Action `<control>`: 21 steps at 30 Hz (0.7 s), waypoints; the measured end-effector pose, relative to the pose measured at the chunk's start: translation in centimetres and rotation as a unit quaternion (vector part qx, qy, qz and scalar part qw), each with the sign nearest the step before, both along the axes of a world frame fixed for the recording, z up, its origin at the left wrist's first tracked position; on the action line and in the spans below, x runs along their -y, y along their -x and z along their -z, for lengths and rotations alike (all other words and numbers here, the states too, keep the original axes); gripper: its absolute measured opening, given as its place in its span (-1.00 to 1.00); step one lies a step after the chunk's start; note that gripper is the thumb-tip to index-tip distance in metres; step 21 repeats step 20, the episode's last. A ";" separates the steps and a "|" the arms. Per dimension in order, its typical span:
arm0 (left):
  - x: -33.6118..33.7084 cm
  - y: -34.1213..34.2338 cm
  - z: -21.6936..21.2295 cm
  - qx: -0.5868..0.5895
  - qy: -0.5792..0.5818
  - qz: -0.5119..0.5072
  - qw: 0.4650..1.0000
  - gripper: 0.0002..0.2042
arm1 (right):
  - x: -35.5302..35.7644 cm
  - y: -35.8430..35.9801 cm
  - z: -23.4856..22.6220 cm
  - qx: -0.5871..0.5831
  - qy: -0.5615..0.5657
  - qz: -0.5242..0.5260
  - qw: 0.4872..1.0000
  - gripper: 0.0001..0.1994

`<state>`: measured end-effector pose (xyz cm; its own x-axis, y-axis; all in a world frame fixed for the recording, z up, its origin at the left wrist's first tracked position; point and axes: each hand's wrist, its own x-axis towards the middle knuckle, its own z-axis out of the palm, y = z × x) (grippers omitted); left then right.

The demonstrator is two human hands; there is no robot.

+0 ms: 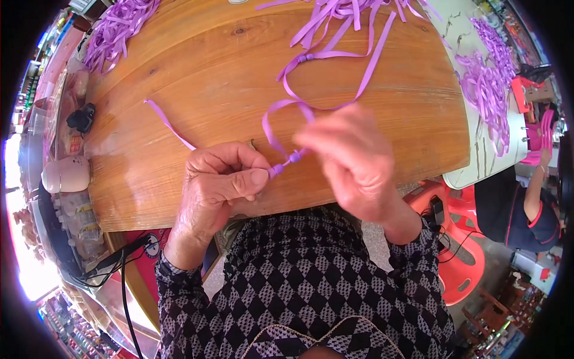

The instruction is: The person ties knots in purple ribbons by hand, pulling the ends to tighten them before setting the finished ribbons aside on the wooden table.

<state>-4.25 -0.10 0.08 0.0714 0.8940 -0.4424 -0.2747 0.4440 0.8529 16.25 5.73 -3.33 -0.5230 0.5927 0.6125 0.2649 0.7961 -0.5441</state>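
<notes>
My left hand (218,179) is closed, its thumb and forefinger pinching a narrow purple ribbon by a small purple plastic clasp piece (277,170). One tail (168,122) of the ribbon sticks out beyond the knuckles toward the far left. Just right of the fingertips, a second small purple piece (295,157) sits on the ribbon. My right hand (362,161), smeared by motion, hovers close to that piece with its fingers bent; whether it grips the ribbon cannot be made out. A ribbon loop (267,124) curves up beside it over the wooden table (197,84).
Purple ribbons (335,21) are heaped at the table's far edge, another bundle (122,30) at the far left. More ribbons (487,90) lie on a pale side table at right. A red plastic chair (460,269) stands below it, near another person (520,209). A pink rounded container (67,175) sits left.
</notes>
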 end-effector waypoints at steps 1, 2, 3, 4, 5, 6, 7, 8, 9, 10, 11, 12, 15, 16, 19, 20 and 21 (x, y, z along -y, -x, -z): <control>0.1 0.2 0.3 0.009 -0.012 0.011 1.000 -0.89 | -0.2 -0.1 -0.8 0.018 -0.022 0.063 0.998 -0.66; 0.2 0.3 0.6 0.018 -0.024 0.022 0.999 -0.89 | -0.2 -0.2 -1.1 0.018 -0.022 0.062 0.998 -0.66; 0.2 0.3 0.7 0.018 -0.024 0.022 0.999 -0.89 | -0.3 -0.4 -1.4 -0.006 -0.021 0.084 0.996 -0.68; 0.1 0.2 0.7 0.023 -0.015 0.021 0.999 -0.89 | -0.2 -0.6 -1.8 -0.030 -0.021 0.108 0.994 -0.68; 0.1 0.1 0.7 0.027 -0.005 0.020 0.999 -0.89 | 0.2 -0.5 -2.4 -0.017 -0.005 0.066 0.998 -0.67; 0.0 0.1 0.6 0.028 -0.006 0.021 0.999 -0.89 | 0.6 -0.1 -2.3 -0.016 -0.005 0.067 0.998 -0.67; -0.1 0.1 0.4 0.033 0.001 0.033 0.999 -0.89 | 1.1 0.3 -2.1 -0.027 0.052 0.013 0.998 -0.67; -0.2 0.0 0.3 0.037 0.006 0.044 0.998 -0.89 | 1.3 0.7 -1.8 -0.037 0.107 -0.042 0.993 -0.66; -0.3 -0.1 0.3 0.036 0.006 0.045 0.998 -0.89 | 1.2 0.9 -1.2 -0.027 0.100 -0.039 0.994 -0.73; -0.1 -0.1 0.4 0.024 -0.003 0.028 0.999 -0.88 | 1.1 1.0 -1.2 -0.028 0.100 -0.046 0.994 -0.73; 0.1 -0.2 0.5 0.011 -0.012 0.010 1.000 -0.86 | 1.0 1.0 -1.3 -0.029 0.085 -0.045 0.995 -0.75; 0.3 -0.7 0.3 0.007 -0.014 0.002 1.000 -0.86 | 1.0 1.1 -1.4 -0.031 0.069 -0.046 0.996 -0.76; 0.8 -1.8 -0.6 -0.072 -0.041 0.008 0.997 -0.83 | 2.0 1.5 -1.9 0.007 -0.001 0.004 1.000 -0.75; 0.7 -1.6 -0.3 -0.048 -0.043 0.061 0.996 -0.83 | 2.2 1.6 -2.0 0.001 -0.007 -0.008 1.000 -0.75; 0.4 -0.4 -0.4 -0.073 -0.066 0.156 0.983 -0.84 | 2.4 0.3 -2.6 0.035 0.008 0.001 0.999 -0.74; 0.1 0.0 -0.6 -0.114 -0.085 0.209 0.968 -0.85 | 2.1 0.6 -2.6 0.032 0.006 -0.004 0.999 -0.74; 0.1 0.0 -0.6 -0.114 -0.085 0.209 0.968 -0.85 | 2.1 0.6 -2.6 0.032 0.006 -0.004 0.999 -0.74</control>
